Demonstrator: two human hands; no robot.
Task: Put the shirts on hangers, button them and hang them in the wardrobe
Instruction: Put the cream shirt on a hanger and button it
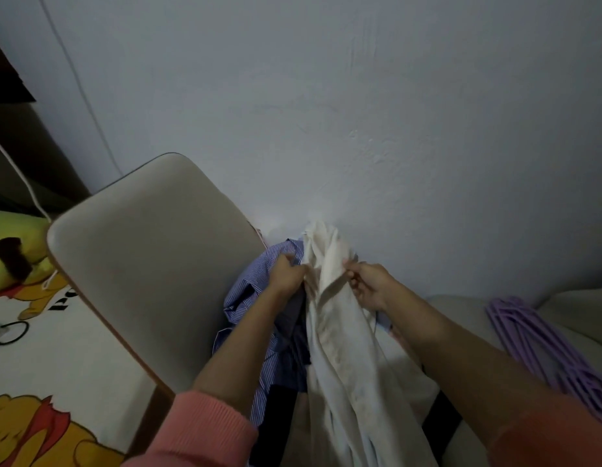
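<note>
Hanging off the lower frame edge, crumpled cream cotton shirt (340,332), perhaps hiding its hanger; pinched at its front edges by left hand (288,274) and right hand (368,284), fingers curled, beside blue-striped shirt (249,298).

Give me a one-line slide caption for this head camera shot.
Both hands, left and right, grip a white shirt beside a blue striped shirt, purple hangers waiting nearby.

Cream shirt (340,332), blue-striped shirt (256,291) (fine white lines), lilac hangers (535,345), pink sleeve (205,429).
</note>
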